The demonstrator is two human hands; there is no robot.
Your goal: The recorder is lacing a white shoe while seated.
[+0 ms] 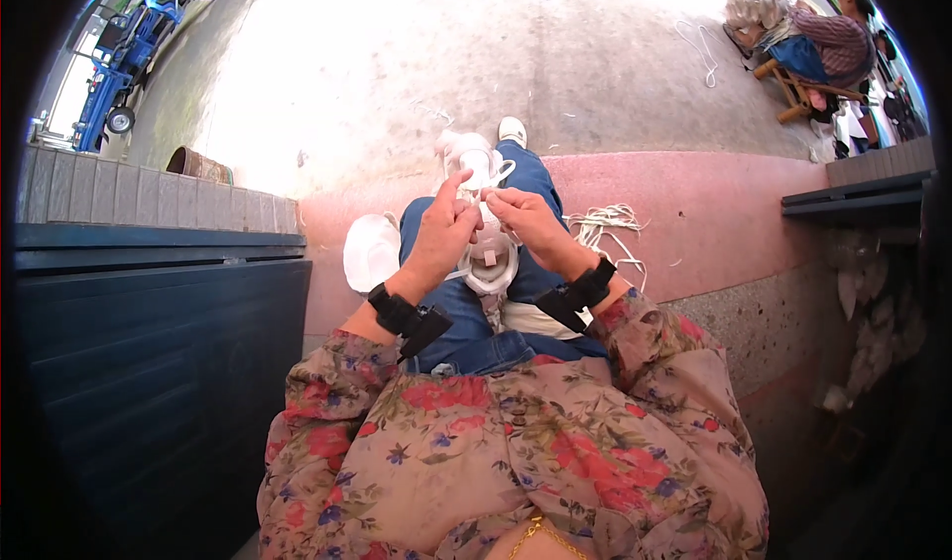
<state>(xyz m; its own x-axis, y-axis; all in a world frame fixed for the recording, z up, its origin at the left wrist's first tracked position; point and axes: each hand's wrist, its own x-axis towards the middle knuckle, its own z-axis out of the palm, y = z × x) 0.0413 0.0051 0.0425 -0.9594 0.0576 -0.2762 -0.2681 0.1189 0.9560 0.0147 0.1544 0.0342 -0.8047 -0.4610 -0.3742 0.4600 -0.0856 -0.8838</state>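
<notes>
Over one white shoe (492, 247), two hands (444, 231) (536, 227), their exact grip unclear.

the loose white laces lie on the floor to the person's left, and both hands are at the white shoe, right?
Not quite: the head view shows the loose white laces on the floor to the person's right. The left hand and right hand are at the white shoe.

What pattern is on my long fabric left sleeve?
Your long fabric left sleeve has red and blue flowers on tan, clearest in the head view.
</notes>
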